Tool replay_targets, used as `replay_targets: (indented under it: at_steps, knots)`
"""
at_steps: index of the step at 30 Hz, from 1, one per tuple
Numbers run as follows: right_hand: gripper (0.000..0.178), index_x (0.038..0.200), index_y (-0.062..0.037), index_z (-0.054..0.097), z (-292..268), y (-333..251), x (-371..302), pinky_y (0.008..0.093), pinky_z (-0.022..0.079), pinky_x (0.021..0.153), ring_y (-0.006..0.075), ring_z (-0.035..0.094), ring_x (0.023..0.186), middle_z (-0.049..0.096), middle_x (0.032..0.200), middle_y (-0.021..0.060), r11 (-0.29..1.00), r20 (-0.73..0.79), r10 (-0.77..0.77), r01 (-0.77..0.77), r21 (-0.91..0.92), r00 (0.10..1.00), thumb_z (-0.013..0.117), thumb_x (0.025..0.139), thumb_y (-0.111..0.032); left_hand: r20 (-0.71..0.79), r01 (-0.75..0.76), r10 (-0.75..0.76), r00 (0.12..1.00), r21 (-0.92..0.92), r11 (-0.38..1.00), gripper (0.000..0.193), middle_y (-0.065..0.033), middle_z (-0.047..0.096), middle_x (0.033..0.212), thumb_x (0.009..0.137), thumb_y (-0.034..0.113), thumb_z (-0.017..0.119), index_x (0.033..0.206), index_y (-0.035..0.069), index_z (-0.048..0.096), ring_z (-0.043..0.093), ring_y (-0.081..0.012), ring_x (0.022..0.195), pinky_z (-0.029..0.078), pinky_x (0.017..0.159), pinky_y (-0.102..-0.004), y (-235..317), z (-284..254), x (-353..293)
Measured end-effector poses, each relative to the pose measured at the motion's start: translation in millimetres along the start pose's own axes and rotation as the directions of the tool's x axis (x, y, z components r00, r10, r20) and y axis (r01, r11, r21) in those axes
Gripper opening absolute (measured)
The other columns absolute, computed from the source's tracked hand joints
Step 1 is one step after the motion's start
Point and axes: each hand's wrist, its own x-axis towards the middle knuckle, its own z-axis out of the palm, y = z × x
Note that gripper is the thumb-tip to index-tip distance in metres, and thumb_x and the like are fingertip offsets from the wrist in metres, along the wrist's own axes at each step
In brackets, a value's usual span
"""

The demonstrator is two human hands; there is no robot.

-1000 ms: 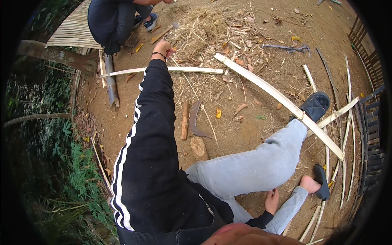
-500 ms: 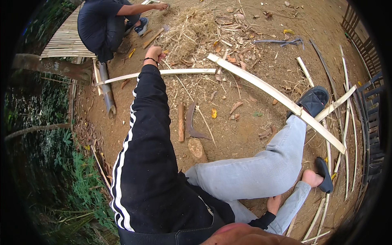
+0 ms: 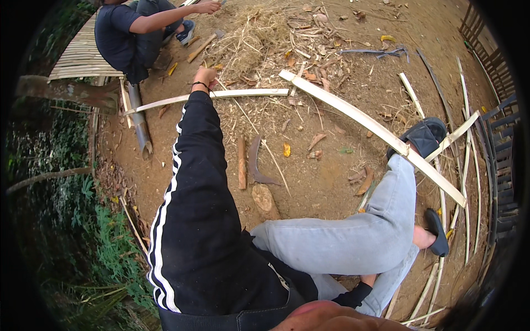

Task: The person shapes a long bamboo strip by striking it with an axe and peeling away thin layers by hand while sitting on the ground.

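Observation:
My left hand (image 3: 205,78) reaches far forward at the end of a black sleeve, a dark cord round its wrist. Its fingers are curled closed; whatever they may hold is hidden. A long pale split-bamboo strip (image 3: 248,93) passes behind that wrist, low over the ground. My right hand (image 3: 367,279) is down beside my bent leg, which hides nearly all its fingers. Another broad bamboo strip (image 3: 353,116) slants across by my sandalled foot (image 3: 425,138). A dark curved blade (image 3: 254,160) lies on the soil between a short wooden stick (image 3: 242,163) and a cut log end (image 3: 265,199).
A co-worker (image 3: 124,38) squats at the far left, one arm stretched out. A dark bamboo pole (image 3: 140,132) lies near there. Dry shavings (image 3: 248,44) and leaves cover the far ground. Several thin strips (image 3: 468,182) lie at right beside a slatted fence (image 3: 505,143).
The view has shifted slightly. My right hand has slipped further behind my leg, and my bent legs have moved a little. My left hand stays closed in nearly the same place.

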Motion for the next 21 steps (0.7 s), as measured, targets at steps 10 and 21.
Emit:
replay_targets:
  at_steps: [10, 21]
  knots:
    - [0.033, 0.116, 0.0022, 0.054, 2.1, 2.2, -0.4, 0.0396, 0.043, 0.089, 0.0362, 0.056, 0.105, 0.06, 0.112, 0.0221, 1.0, -0.004, 0.008, -0.008, -0.01, 1.0, 0.054, 0.086, -0.014, -0.002, -0.046, 0.047, 0.999, 0.047, 0.998, 0.065, -0.0076, 0.065, 0.076, 0.094, 0.013, 0.038, 0.149, 0.019, 0.004, 0.056, -0.0111, 0.047, 0.039, 0.038, -0.0266, 11.9, 1.9, -4.2]
    - [0.034, 0.117, 0.0013, 0.054, 1.7, 4.1, 0.2, 0.0402, 0.043, 0.09, 0.0368, 0.056, 0.105, 0.059, 0.112, 0.0225, 0.999, -0.024, 0.032, -0.032, -0.012, 0.999, 0.055, 0.087, -0.016, -0.04, -0.027, 0.032, 0.999, 0.124, 0.992, 0.073, -0.0202, 0.057, 0.117, 0.085, 0.011, 0.054, 0.146, 0.011, 0.016, 0.067, -0.0221, 0.071, 0.054, 0.055, -0.034, 14.2, 17.2, -15.3]
